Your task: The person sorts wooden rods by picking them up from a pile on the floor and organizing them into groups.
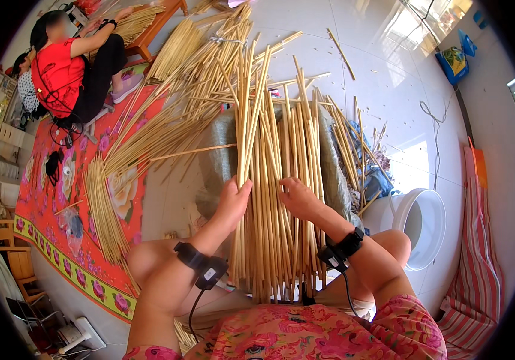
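Across my lap lies a thick layer of straw-coloured stalks (pixel 275 240), thin and straight, pointing away from me. My left hand (pixel 233 203) is closed round a few stalks (pixel 249 120) at the layer's left side; they rise above the rest and lean slightly apart at their tops. My right hand (pixel 301 199) rests over the middle of the layer, fingers curled in and thumb against a stalk (pixel 274 147). Beneath the stalks a grey-green woven sheet (pixel 214 153) covers something I cannot make out. Both wrists wear black straps with small boxes and cables.
Loose stalks (pixel 209 78) spread over the tiled floor ahead and left, onto a red floral mat (pixel 47 192). A person in red (pixel 59 75) sits far left by a wooden bench (pixel 149 39). A white bucket (pixel 425 225) lies tipped at my right, near broken stalks.
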